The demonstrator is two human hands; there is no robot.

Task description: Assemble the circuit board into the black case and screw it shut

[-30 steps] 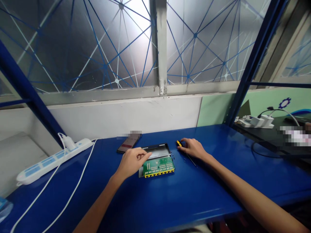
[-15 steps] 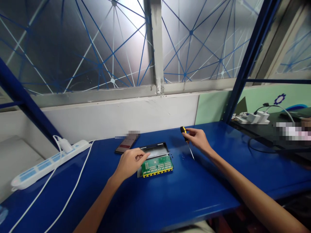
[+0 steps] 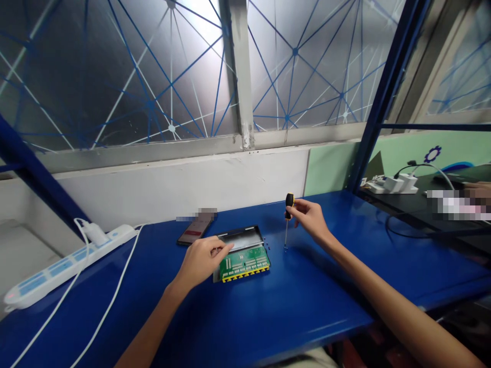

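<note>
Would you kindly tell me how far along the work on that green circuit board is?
Done: the housing looks opened; its dark cover lies behind the green circuit board, and small screws lie loose on the blue table. In hand: the left hand rests on the board while the right hand holds the screwdriver upright, tip down beside those screws. Left: the board sits uncovered, so closing up, at least, seems outstanding.

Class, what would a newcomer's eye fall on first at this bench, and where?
The green circuit board, yellow connectors along its near edge, lies mid-way on the bright blue table, the left hand resting on its left end. Right of it, the right hand holds a black-and-yellow screwdriver upright, tip pointing down at the table.
</note>
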